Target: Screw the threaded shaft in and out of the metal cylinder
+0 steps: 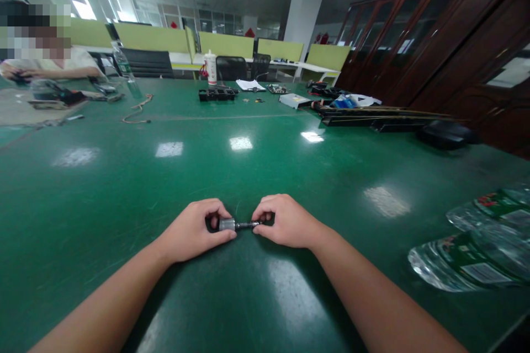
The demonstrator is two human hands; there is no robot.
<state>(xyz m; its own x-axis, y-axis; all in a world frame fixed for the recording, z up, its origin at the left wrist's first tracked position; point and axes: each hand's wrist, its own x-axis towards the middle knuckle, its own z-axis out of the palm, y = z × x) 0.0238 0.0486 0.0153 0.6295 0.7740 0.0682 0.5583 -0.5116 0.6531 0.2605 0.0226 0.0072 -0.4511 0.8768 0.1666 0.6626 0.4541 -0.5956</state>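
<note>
A small metal cylinder with a thin dark shaft (227, 224) lies sideways, low over the green table (199, 160) or resting on it; I cannot tell which. My left hand (197, 230) grips the thick silvery body between thumb and fingers. At the shaft's far end, my right hand (285, 222) pinches the narrow tip with thumb and forefinger. The dark middle of the shaft shows between the two hands. Fingers cover parts of both ends, and the exact kind of part is not clear.
Large water bottles (467, 259) lie at the right. Long black rails (372, 117) and a white box (295, 100) are at the back right. A black tray-like part (217, 94), a tumbler (211, 68) and a cord (138, 110) stand farther off. Another person (49, 63) sits at the far left.
</note>
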